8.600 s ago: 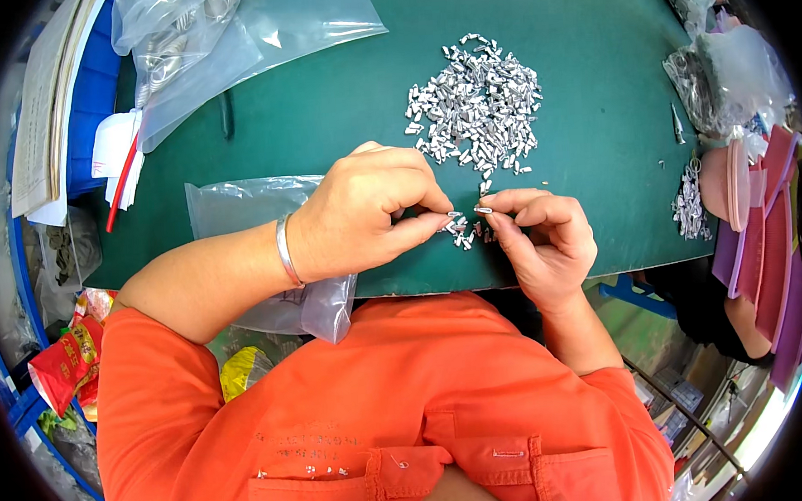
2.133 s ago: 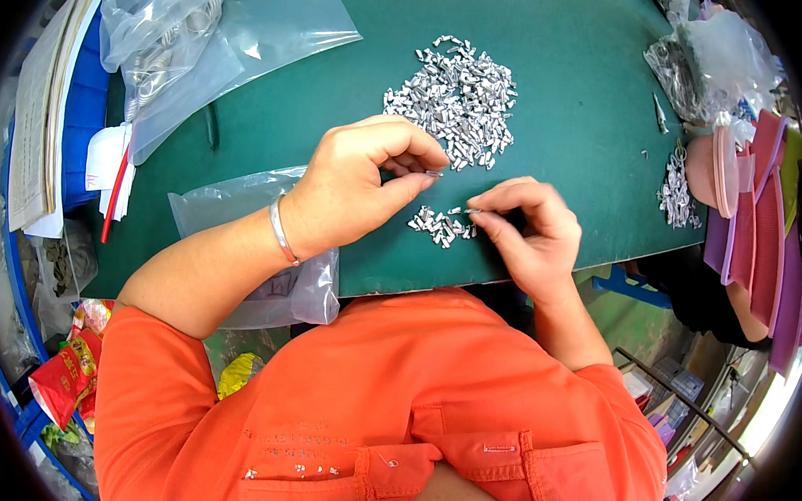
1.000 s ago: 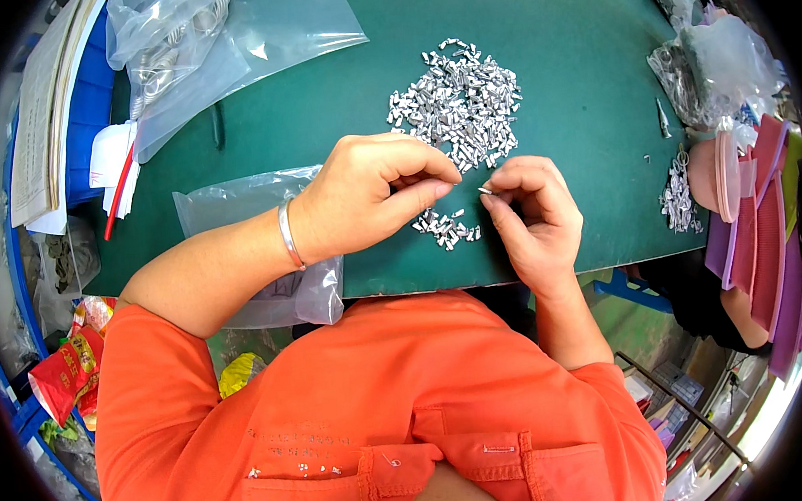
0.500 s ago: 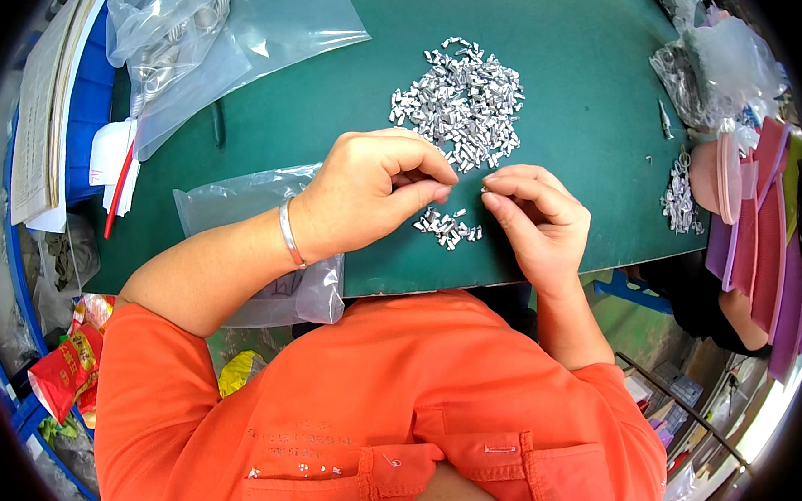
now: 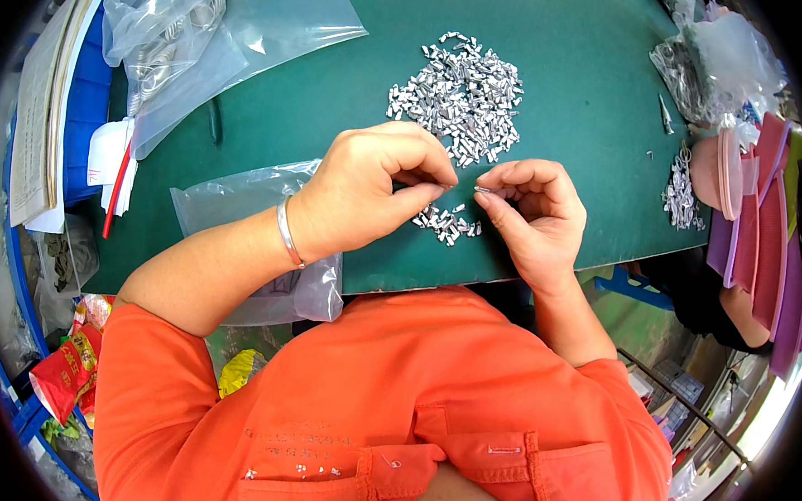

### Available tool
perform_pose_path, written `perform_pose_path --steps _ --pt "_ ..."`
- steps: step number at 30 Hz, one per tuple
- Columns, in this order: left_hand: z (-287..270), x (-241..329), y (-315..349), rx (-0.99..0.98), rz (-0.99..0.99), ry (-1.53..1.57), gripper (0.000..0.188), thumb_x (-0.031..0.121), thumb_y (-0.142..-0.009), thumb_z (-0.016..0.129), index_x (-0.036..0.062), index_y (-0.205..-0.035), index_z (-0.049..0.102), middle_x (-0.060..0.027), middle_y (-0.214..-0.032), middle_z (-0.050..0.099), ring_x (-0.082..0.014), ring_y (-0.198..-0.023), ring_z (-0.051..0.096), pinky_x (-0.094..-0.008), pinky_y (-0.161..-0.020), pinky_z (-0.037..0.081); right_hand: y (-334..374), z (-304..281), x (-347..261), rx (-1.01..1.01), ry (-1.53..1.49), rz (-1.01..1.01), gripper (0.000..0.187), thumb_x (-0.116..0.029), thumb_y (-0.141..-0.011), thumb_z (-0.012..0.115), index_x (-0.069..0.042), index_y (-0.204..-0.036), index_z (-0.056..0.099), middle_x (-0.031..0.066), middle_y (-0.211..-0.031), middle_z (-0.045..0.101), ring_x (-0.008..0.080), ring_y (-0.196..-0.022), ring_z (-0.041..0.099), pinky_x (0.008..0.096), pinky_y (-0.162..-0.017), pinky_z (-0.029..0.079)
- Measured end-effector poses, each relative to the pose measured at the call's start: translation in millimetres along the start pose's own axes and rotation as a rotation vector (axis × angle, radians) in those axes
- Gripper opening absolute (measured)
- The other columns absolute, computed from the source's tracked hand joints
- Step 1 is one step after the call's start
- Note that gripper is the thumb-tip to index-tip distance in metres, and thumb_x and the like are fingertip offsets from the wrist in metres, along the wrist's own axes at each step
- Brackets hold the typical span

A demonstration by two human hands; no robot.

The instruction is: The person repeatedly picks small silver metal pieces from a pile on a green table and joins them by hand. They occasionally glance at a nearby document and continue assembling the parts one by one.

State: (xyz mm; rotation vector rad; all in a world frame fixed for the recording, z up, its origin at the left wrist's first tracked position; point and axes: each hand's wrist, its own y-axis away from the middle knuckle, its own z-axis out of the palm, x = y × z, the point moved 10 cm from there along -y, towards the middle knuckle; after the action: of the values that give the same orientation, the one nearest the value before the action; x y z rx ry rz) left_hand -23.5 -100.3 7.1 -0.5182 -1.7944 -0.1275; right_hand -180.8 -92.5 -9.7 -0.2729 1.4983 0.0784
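Observation:
My left hand [image 5: 370,187], with a silver bangle on its wrist, is closed, thumb and forefinger brought together; whatever may sit at the fingertips is too small to make out. Facing it, my right hand [image 5: 539,209] pinches a small silvery metal piece [image 5: 481,190] between thumb and forefinger. A small gap separates the two sets of fingertips. Beyond them spreads a large heap of small silvery metal pieces [image 5: 465,93] on the green tabletop [image 5: 584,105]. Below my fingertips lies a smaller group of such pieces [image 5: 450,225], partly hidden by my left hand.
A flat clear plastic bag [image 5: 244,195] lies under my left forearm. At the far left are larger clear bags [image 5: 263,40], a blue bin [image 5: 90,113] and a red pen [image 5: 117,193]. Small shiny parts [image 5: 679,195] and plastic bags [image 5: 731,61] occupy the right side.
My right hand has shifted slightly up and left, its other fingers curling, and the metal piece at its fingertips shows more clearly. My left hand has hardly moved.

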Motion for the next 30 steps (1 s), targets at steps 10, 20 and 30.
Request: perform_pose_path --steps 10,20,30 --pt "1.1 3.3 3.9 0.056 -0.006 -0.029 0.027 -0.006 -0.078 0.074 0.0003 -0.102 0.065 -0.0071 -0.092 0.067 -0.0133 -0.081 0.067 -0.0259 -0.072 0.055 1.8 3.9 -1.5 -0.030 0.051 -0.036 0.037 0.014 -0.081 0.068 0.001 -0.111 0.050 0.0109 -0.100 0.065 0.0137 -0.091 0.065 0.0246 -0.077 0.053" --pt "0.4 10.2 4.2 0.073 0.054 -0.072 0.028 -0.006 -0.077 0.075 0.0006 -0.103 0.065 -0.0074 -0.092 0.067 -0.0139 -0.080 0.067 -0.0261 -0.070 0.055 3.3 4.7 -3.4 -0.036 0.070 -0.062 0.036 0.014 -0.082 0.067 0.002 -0.111 0.050 0.0112 -0.099 0.066 0.0135 -0.090 0.065 0.0246 -0.077 0.053" --pt "12.4 9.8 4.1 -0.052 0.068 -0.132 0.031 -0.002 -0.075 0.076 0.0029 -0.104 0.065 -0.0072 -0.088 0.068 -0.0178 -0.079 0.067 -0.0293 -0.071 0.055 3.4 5.2 -2.6 -0.044 0.073 -0.056 0.037 0.014 -0.082 0.068 0.002 -0.112 0.049 0.0113 -0.098 0.066 0.0132 -0.089 0.065 0.0242 -0.076 0.052"
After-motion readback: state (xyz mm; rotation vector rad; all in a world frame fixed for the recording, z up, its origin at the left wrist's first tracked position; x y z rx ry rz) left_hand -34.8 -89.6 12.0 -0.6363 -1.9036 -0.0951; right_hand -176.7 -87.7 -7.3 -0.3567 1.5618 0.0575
